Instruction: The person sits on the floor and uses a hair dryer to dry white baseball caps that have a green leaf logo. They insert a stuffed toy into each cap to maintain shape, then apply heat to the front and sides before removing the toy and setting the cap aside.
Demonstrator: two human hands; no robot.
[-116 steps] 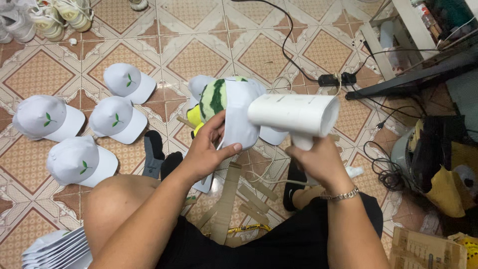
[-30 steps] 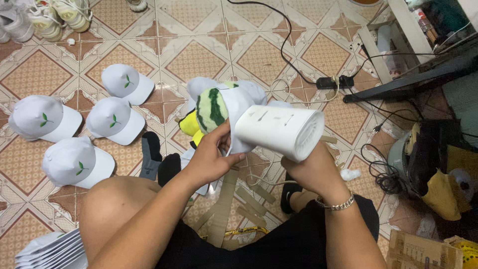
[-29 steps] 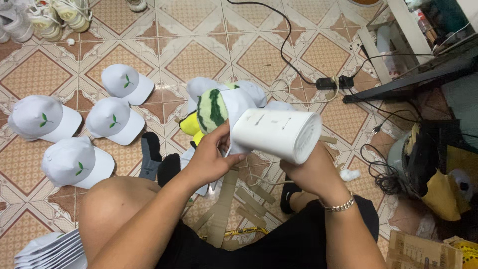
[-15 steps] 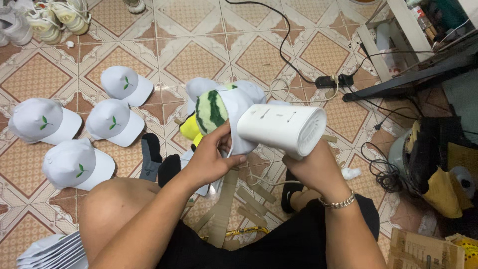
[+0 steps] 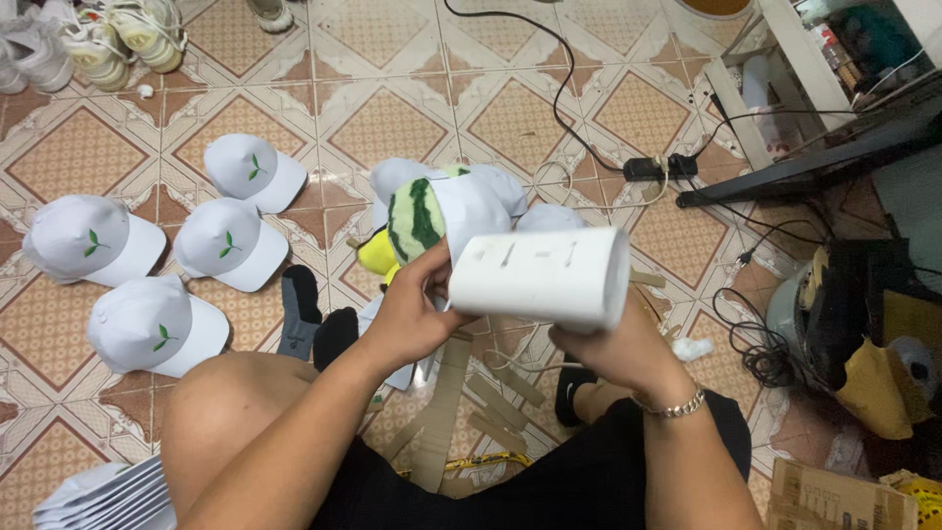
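Observation:
My left hand (image 5: 412,319) grips a white cap (image 5: 471,201) pulled over a green striped round form (image 5: 416,218) with a yellow piece (image 5: 376,253) beside it. In my right hand (image 5: 613,348) I hold a white cylinder-shaped device (image 5: 540,277) by its underside, lying sideways right in front of the cap. A thin white cord hangs below the device.
Several white caps with a small green leaf mark (image 5: 231,240) lie on the tiled floor at left. A stack of white caps (image 5: 103,496) sits at bottom left. Cardboard strips (image 5: 446,407), a power strip with black cable (image 5: 662,167), shoes (image 5: 137,34) and a cardboard box (image 5: 839,496) surround me.
The white device has tilted and shifted slightly left, closer to the cap. My left hand keeps its hold on the cap.

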